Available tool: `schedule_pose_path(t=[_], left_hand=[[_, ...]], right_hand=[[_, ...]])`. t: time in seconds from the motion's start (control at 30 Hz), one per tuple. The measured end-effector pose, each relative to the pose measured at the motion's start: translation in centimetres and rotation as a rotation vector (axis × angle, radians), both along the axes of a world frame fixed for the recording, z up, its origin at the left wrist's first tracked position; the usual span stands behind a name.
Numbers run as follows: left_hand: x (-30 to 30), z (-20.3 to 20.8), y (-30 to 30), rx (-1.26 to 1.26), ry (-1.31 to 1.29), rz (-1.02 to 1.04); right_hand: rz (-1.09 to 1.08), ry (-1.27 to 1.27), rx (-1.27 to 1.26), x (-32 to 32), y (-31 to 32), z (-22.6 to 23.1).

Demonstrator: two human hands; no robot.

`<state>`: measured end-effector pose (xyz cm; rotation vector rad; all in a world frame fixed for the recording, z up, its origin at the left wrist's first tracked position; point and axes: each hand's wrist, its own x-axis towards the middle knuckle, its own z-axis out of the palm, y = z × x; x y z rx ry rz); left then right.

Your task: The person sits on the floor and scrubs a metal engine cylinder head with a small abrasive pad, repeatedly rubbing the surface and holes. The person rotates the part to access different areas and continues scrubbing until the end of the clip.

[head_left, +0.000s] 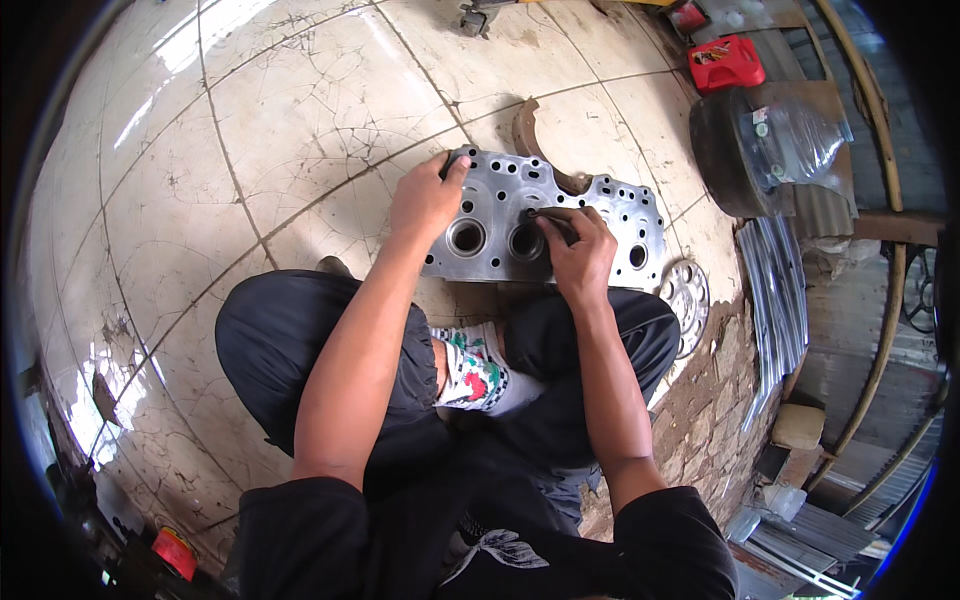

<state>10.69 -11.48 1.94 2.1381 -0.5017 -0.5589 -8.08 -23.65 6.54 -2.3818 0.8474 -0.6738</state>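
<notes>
A grey metal cylinder head (500, 182) with round ports and several small bolt holes lies across in front of my crossed legs. My left hand (428, 203) is closed on its far left corner, thumb on the top face and fingers over the edge. Over the middle of the head, my right hand (583, 250) is in a pinch, fingertips at a small hole beside a large round port (526, 241). A small dark piece (531, 213) shows at those fingertips, too small to name; I cannot tell whether it is held or is the hole itself.
A curved rusty metal piece (526, 128) lies behind the cylinder head. A round plate with holes (688, 305) is by my right knee. To the right are a red plastic container (726, 65) and corrugated metal sheets (775, 300). Cracked tiles (320, 130) cover the floor.
</notes>
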Motion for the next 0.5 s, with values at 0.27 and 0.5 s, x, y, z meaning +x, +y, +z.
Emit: schedule_pose_path(t=[0.27,0.5], left_hand=[[-0.2,0.2,-0.3,-0.020,-0.027,-0.009],[-0.2,0.9,0.1,0.002,0.010,-0.023]], right_hand=[[0.133,-0.005,-0.095,1.9,1.5,-0.9],[0.180,0.020,-0.121,1.5,0.9,-0.9]])
